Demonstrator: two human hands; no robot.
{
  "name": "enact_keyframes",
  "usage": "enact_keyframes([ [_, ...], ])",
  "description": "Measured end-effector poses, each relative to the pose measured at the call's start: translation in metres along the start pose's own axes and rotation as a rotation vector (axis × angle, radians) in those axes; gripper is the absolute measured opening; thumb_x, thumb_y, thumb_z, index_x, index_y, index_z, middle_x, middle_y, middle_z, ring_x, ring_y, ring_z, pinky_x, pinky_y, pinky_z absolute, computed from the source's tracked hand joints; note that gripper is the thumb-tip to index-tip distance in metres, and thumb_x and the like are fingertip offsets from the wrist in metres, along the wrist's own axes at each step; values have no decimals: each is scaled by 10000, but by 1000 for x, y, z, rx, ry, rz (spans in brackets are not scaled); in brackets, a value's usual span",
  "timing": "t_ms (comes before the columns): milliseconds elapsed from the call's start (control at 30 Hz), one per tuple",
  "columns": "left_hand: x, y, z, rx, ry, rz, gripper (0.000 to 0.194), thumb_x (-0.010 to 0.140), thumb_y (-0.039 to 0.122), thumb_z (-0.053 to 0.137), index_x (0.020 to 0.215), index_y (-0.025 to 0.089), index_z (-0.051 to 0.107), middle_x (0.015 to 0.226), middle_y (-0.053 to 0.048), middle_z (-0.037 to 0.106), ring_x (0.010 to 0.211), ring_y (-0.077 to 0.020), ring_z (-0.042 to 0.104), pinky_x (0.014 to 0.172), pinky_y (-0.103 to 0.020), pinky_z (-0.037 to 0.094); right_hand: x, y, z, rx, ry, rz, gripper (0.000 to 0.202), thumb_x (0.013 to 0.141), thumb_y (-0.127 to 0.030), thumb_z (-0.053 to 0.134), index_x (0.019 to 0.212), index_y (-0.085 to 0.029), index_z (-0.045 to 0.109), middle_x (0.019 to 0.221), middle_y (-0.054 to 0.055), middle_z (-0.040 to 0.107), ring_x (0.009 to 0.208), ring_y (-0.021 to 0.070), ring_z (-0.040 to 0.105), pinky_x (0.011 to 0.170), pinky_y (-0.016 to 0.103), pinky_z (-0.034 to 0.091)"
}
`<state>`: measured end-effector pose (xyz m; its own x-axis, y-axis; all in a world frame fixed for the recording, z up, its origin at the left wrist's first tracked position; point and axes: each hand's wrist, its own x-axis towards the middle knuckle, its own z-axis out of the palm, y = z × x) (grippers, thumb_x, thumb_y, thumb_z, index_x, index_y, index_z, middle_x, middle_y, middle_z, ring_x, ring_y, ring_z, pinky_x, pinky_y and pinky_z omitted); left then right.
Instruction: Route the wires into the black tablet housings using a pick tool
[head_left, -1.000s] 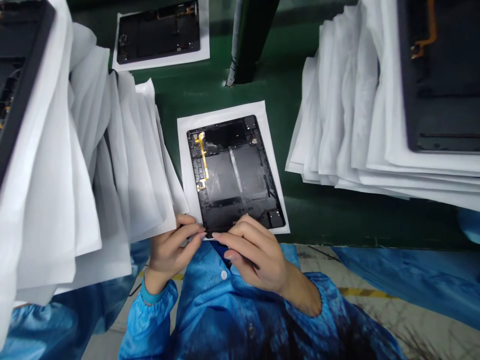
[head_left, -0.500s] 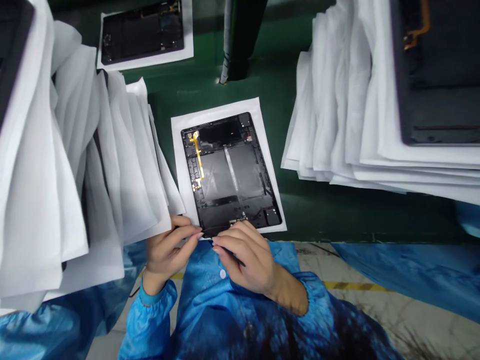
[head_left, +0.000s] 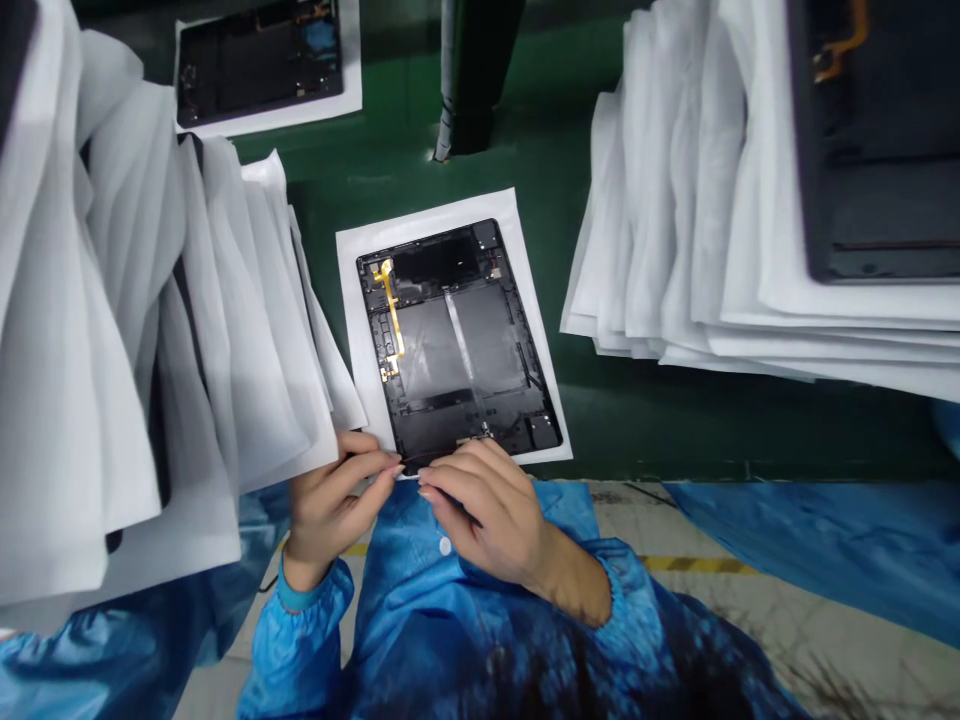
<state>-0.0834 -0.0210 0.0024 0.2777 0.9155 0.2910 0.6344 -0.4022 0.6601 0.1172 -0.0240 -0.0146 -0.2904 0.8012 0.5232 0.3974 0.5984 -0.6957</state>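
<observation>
A black tablet back housing (head_left: pixel 435 345) lies open side up on a white foam sleeve (head_left: pixel 540 300), tilted slightly on the bench. A gold flex cable (head_left: pixel 393 315) runs down its left part, and a pale strip (head_left: pixel 460 335) crosses its middle. My left hand (head_left: pixel 341 500) is at the near left corner, thumb and forefinger pinched on what looks like a thin dark-red wire along the near edge. Beside it, my right hand (head_left: pixel 487 505) is closed over the near edge, its fingertips together. A slim dark thing shows partly under its fingers; its kind is hidden.
White foam sleeves (head_left: pixel 247 330) with dark housings between them are stacked at left. Another stack of sleeves (head_left: pixel 667 200) at right bears a black housing (head_left: pixel 885 150). Farther back lie another housing (head_left: pixel 262 65) and a dark green post (head_left: pixel 484 80) on the green bench (head_left: pixel 637 420).
The view has shifted slightly. Both hands stay at the near edge of the housing, with the right fingertips moved a little left, toward the left hand.
</observation>
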Motion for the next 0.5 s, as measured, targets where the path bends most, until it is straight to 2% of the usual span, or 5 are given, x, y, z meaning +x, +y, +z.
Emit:
enact_keyframes([
  [367,-3,-2,0,-22,-12,-8,245,841,77,695,1013,250,683,909,5,654,801,-132,660,769,-270,570,2,-2,0,-44,-4,3,105,964,-149,577,1067,-154,595,847,68,737,744,178,614,668,333,497],
  [500,-1,0,1,-32,3,-24,206,849,107,695,992,254,697,887,2,667,775,-135,661,732,-265,567,2,-2,0,-47,-7,4,113,943,-138,602,1056,-148,600,849,70,737,740,182,610,667,336,488],
])
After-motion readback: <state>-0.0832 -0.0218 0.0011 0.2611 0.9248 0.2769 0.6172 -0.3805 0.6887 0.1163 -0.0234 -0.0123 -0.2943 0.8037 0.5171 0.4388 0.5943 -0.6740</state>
